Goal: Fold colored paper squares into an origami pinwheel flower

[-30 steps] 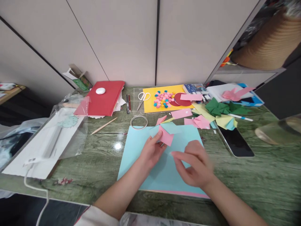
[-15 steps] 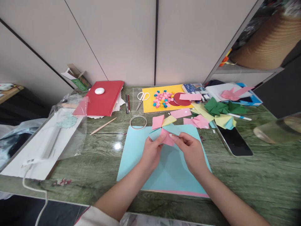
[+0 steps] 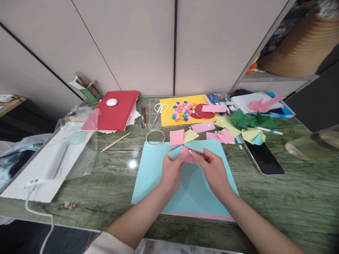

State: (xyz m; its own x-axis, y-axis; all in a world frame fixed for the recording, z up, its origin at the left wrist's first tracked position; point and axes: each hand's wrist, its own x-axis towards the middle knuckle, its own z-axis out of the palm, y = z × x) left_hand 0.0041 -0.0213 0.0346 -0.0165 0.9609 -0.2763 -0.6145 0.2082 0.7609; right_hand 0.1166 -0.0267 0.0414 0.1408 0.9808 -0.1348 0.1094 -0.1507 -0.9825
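My left hand (image 3: 172, 172) and my right hand (image 3: 214, 170) meet over a light blue sheet (image 3: 156, 176) on the green marble table. Both pinch a paper pinwheel (image 3: 184, 143) made of pink, yellow and blue folded squares. The fingers of both hands close on its lower pink flap (image 3: 188, 155). The pinwheel's upper pink and yellow flaps stick out beyond my fingertips. A pink sheet edge shows under the blue sheet at the near side.
A tape ring (image 3: 155, 136), white scissors (image 3: 159, 110), pens and a wooden stick (image 3: 116, 141) lie behind. A yellow card with paper beads (image 3: 182, 111), folded green and pink papers (image 3: 245, 121), a phone (image 3: 262, 158), a red folder (image 3: 112, 109) and a plastic bag (image 3: 53, 155) surround the sheet.
My right hand moved from below the pinwheel up to it and pinched the pink flap. The pinwheel's upper flaps came into view and both hands shifted slightly closer together.
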